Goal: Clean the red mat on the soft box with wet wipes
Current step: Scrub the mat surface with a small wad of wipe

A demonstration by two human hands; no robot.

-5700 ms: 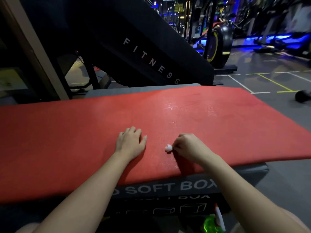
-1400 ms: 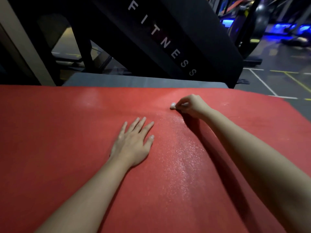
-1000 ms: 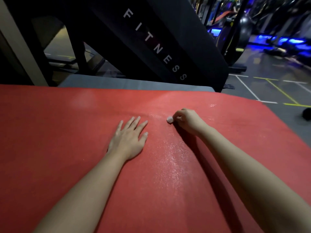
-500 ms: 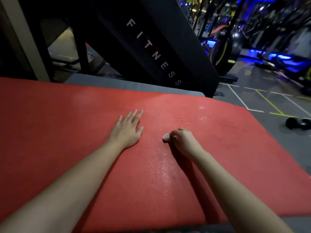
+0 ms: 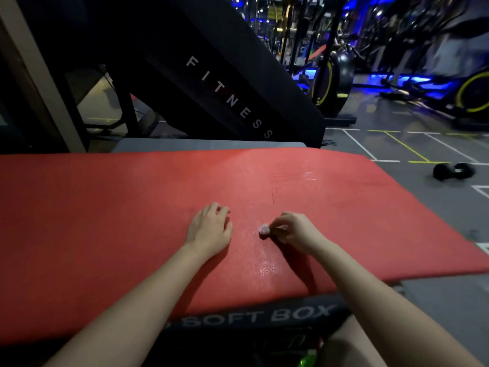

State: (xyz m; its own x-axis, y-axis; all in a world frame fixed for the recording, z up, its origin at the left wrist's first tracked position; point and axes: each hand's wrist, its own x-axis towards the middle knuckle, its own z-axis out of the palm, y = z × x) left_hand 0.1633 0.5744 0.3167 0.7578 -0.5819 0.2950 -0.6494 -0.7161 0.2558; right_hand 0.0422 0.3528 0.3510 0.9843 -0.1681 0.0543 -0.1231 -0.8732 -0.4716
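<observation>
1. Progress: a wet sheen runs in a strip down the middle of the mat, from near edge toward far side. Judged wiped.
2. Left to do: the wide left part and the right end look matte and dry, prob. not yet wiped. Est. under half done.
3. Mat lies flat atop soft box. Both hands are on it, approx. centre, closer to near edge.
4. R hand: fingers curled, pinching a small wadded wipe at the tips. Wipe is down on the mat, on the wet strip.
5. L hand: palm down on the mat, fingers loosely bent, holding nothing. Sits just left of strip, near wipe, not touching.
</observation>
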